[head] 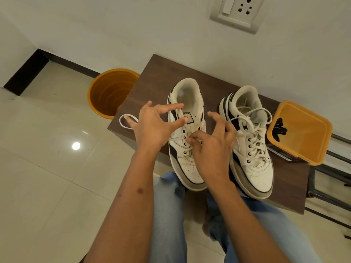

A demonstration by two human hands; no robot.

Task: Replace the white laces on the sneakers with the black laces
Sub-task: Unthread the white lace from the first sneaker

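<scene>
Two white sneakers with black trim stand on a small dark wooden table [152, 76]. The left sneaker [187, 160] is partly unlaced; its white lace [125, 121] loops out over the table's left edge. My left hand [152, 126] hovers over that shoe's left side, fingers spread, the lace running under it. My right hand [210, 147] pinches the white lace at the middle eyelets. The right sneaker [252, 149] is still fully laced in white. Black laces [279, 128] lie in an orange-rimmed container [303, 137] at the table's right end.
An orange bucket [110, 92] stands on the tiled floor left of the table. A wall with a socket plate [237, 12] is right behind. A dark metal rack [332, 179] stands to the right. My knees in blue jeans are under the table's front edge.
</scene>
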